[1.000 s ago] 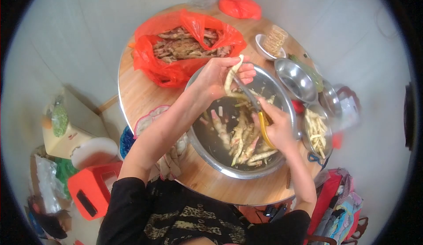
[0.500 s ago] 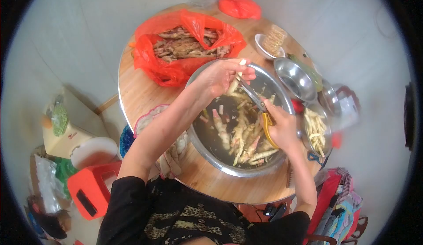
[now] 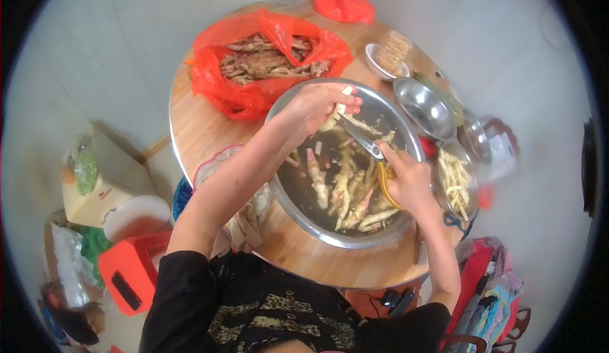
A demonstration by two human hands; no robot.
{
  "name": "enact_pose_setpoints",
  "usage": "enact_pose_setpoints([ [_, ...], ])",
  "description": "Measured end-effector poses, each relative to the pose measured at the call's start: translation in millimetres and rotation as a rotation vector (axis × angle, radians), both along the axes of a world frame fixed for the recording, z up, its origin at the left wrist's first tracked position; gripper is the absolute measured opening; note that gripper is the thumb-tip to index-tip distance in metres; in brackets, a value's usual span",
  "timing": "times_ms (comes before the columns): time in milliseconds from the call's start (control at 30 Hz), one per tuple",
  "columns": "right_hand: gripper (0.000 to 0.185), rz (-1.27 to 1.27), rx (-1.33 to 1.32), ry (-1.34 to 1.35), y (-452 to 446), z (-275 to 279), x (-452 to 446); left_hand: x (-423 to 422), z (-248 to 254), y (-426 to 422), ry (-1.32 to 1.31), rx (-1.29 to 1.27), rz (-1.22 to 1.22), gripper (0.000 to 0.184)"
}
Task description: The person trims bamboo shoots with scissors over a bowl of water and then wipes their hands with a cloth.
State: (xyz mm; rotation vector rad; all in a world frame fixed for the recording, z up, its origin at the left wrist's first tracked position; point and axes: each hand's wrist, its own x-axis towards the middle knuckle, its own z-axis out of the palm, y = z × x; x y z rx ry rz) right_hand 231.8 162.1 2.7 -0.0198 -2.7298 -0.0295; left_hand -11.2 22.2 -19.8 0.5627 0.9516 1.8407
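Observation:
My left hand [image 3: 327, 104] is closed around a pale piece of ginger root [image 3: 346, 98], held above the far side of a large steel basin [image 3: 279, 202]. In my right hand [image 3: 409, 182] is a pair of scissors [image 3: 365, 140] with yellow handles. The blades point up and left, with their tips against the ginger at my left fingers; whether they cut into it is hard to see. Murky water fills the basin, with several knobby ginger roots [image 3: 346, 185] in it, some with pink shoots.
Behind the basin lies an open red plastic bag [image 3: 222, 96] of unwashed roots. To the right are a steel bowl [image 3: 425, 109], a bowl of pale trimmed pieces [image 3: 453, 185] and a white bowl with a dry noodle cake [image 3: 393, 52]. A cloth [image 3: 250, 223] lies left of the basin.
My left hand has turned slightly and lowered with the ginger. The scissors have shifted a little left, their tips still by that piece. The view has tilted slightly.

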Motion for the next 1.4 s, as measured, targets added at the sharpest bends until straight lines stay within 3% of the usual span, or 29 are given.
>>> enact_pose_setpoints([
  [267,0.071,0.052,0.036,-0.179,-14.5,-0.4,5.4,-11.9,-21.1,5.4,-0.196,-0.008,-0.034,0.034],
  [367,0.070,-0.049,0.039,-0.097,4.0,12.2,17.0,-5.2,-22.3,10.7,0.001,-0.162,0.068,0.037],
  [433,0.069,-0.073,0.014,-0.051,17.1,13.2,23.2,8.9,-22.4,13.9,0.880,-0.617,0.127,0.029],
  [467,0.067,-0.103,-0.009,0.002,20.6,12.5,25.2,15.7,-29.7,16.9,0.874,-0.619,0.129,0.029],
  [533,0.062,-0.119,-0.066,0.054,23.6,5.7,25.5,31.7,-38.2,18.1,1.392,-0.748,0.159,0.027],
  [600,0.054,-0.121,-0.208,0.130,22.8,0.8,26.1,34.9,-34.8,19.1,1.380,-0.762,0.159,0.029],
  [633,0.054,-0.135,-0.209,0.144,20.2,0.9,25.9,34.8,-28.9,19.8,1.378,-0.702,0.276,0.027],
  [700,0.049,-0.214,-0.479,0.128,13.3,-0.2,23.7,33.7,-18.9,19.3,1.387,-0.630,0.371,0.024],
  [767,0.049,-0.230,-0.609,0.164,18.0,-6.5,15.8,29.9,-9.6,15.4,1.085,-0.445,0.469,0.018],
  [800,0.050,-0.222,-0.731,0.187,20.0,-8.0,9.5,28.6,-8.2,14.7,1.097,-0.441,0.456,0.018],
  [833,0.053,-0.249,-0.837,0.154,16.5,-1.6,4.4,26.8,-6.5,13.8,0.866,-0.355,0.419,0.016],
  [900,0.054,-0.256,-0.847,0.186,10.3,2.9,-13.0,21.0,-5.3,11.4,0.501,-0.174,0.308,0.014],
  [933,0.056,-0.259,-0.851,0.204,9.7,5.2,-21.0,20.9,-0.9,9.0,0.507,-0.174,0.303,0.014],
  [967,0.057,-0.142,-0.672,0.277,14.2,0.1,-29.9,21.3,3.1,6.1,0.411,-0.175,0.264,0.016],
  [1100,0.048,-0.021,-0.840,0.189,-9.5,5.2,-62.6,23.6,4.7,3.7,0.163,-0.211,0.177,0.020],
  [1267,0.038,0.028,-0.770,0.250,-26.6,-2.9,-86.8,14.7,-13.8,12.5,0.208,-0.179,0.215,0.020],
  [1400,0.035,-0.011,-0.863,0.150,-10.0,6.7,-82.3,17.5,8.9,-1.4,0.138,-0.298,0.307,0.026],
])
